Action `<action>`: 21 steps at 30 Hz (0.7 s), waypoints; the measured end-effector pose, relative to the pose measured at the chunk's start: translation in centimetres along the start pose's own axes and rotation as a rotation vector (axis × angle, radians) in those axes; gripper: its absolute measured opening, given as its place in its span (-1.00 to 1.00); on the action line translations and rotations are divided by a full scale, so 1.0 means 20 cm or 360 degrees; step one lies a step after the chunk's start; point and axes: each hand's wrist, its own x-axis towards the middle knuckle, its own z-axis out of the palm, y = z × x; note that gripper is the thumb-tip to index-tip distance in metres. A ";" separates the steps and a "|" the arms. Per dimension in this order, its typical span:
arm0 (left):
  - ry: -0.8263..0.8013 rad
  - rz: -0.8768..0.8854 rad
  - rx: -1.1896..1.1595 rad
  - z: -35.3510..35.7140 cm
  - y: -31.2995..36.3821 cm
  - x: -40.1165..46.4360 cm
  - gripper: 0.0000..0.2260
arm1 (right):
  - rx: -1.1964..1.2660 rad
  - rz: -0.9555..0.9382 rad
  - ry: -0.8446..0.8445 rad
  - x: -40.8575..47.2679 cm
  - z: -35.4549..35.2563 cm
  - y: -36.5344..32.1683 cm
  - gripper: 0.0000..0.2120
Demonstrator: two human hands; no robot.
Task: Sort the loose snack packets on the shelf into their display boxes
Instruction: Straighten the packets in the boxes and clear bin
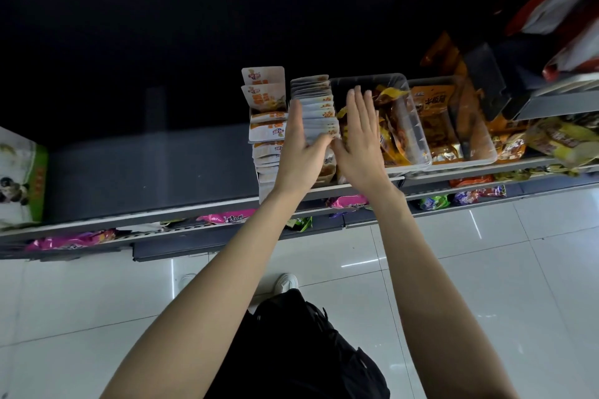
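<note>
Two hands squaring a row of snack packets on a shelf.
Left hand and right hand, fingers straight, press flat against opposite sides of the white packet row, beside a clear display box.

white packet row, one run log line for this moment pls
left hand: open, flat against white packet row | right hand: open, flat on opposite side | clear tub: beside right hand

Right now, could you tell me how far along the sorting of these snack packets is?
Partly done. A row of white packets already stands upright on the shelf, and the clear bin holds orange packets. In hand: the left hand and right hand, fingers straight, press that row from either side. Left: loose packets heaped at the far right, and the white stack at the left looks untidy.
</note>
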 end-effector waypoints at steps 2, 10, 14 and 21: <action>-0.0005 -0.0006 0.0058 0.01 0.02 0.04 -0.38 | 0.0085 0.0075 -0.0010 0.04 -0.05 -0.01 -0.42; 0.0052 -0.0009 0.0087 0.06 0.04 0.14 -0.39 | -0.0249 -0.0024 -0.0409 0.21 0.03 0.03 -0.56; 0.0051 0.0000 0.0103 0.06 0.05 0.13 -0.42 | -0.0211 -0.0015 -0.0350 0.21 0.05 0.04 -0.50; -0.0090 0.0115 0.0243 -0.16 0.13 -0.07 -0.58 | 0.0231 0.0074 0.0053 0.10 -0.11 -0.04 -0.53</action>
